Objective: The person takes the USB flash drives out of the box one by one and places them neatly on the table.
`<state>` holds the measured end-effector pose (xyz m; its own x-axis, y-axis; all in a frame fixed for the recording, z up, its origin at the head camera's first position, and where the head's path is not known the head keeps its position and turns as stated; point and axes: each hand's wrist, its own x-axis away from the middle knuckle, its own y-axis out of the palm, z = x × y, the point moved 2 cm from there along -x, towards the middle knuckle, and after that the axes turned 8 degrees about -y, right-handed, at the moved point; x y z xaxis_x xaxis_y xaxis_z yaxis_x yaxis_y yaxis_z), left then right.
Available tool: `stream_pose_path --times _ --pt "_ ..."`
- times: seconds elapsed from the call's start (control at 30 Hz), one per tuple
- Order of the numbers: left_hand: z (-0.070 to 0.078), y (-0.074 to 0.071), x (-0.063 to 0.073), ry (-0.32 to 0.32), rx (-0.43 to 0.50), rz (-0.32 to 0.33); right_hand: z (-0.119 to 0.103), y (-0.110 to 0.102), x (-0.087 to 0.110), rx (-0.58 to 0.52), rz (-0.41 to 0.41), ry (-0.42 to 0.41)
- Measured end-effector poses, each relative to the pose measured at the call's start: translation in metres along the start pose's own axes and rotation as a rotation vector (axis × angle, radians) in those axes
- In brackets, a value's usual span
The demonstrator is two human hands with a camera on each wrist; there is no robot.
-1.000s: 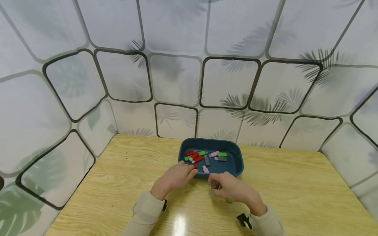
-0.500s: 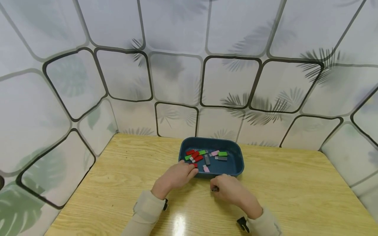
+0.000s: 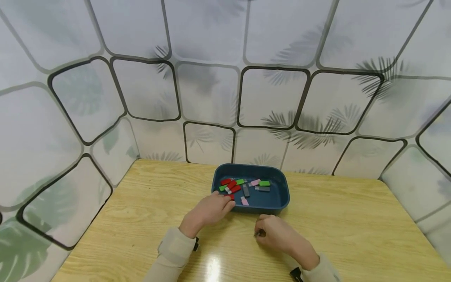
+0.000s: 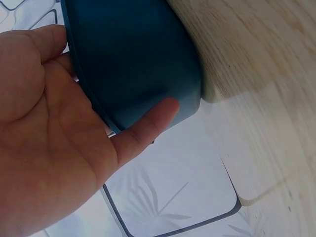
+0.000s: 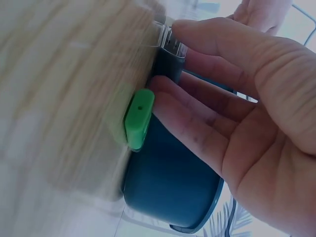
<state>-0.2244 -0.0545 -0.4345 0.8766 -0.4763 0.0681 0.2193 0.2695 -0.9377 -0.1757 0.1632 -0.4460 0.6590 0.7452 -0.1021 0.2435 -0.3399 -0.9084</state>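
A dark blue plastic bin (image 3: 284,192) holds several USB flash drives in red, green, pink and grey. My left hand (image 3: 210,209) hooks its fingers over the near left rim; in the left wrist view the little finger lies straight along the bin's outer wall. Just in front of the bin, my right hand (image 3: 280,235) pinches a dark grey USB flash drive (image 5: 169,61) by thumb and fingers, close above the table. Beside those fingers a green USB flash drive (image 5: 139,118) lies on the table in the right wrist view; the hand hides it in the head view.
The bin stands on a wooden table (image 3: 158,196), near its back edge. Behind and to both sides hangs a pale patterned curtain (image 3: 211,94). Inside the bin, a pink USB flash drive (image 3: 244,201) lies near the front wall.
My right hand has moved slightly toward me and to the right, away from the bin, still with the grey USB flash drive. The green one below it went out of the head view. The left hand stays put.
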Motion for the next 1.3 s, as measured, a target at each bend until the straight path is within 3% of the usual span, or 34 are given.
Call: stream_pose_path --times 0.3,0.63,0.9,1.03,1.3 --pt "-0.001 0.001 -0.001 0.014 0.002 -0.003 0.001 0.002 0.002 0.104 0.002 -0.033" --pt "-0.001 0.001 -0.002 0.022 0.011 0.005 0.001 0.002 0.008 0.103 0.017 -0.025" --pt "-0.002 0.001 -0.001 0.016 0.016 -0.004 0.005 0.004 0.008 0.178 0.024 -0.055" --pt "-0.002 0.0 0.0 0.024 0.02 -0.004 0.005 0.003 0.011 0.179 0.0 -0.039" --pt "-0.002 0.001 -0.001 0.025 0.013 0.001 0.004 0.0 0.015 0.1 -0.064 0.073"
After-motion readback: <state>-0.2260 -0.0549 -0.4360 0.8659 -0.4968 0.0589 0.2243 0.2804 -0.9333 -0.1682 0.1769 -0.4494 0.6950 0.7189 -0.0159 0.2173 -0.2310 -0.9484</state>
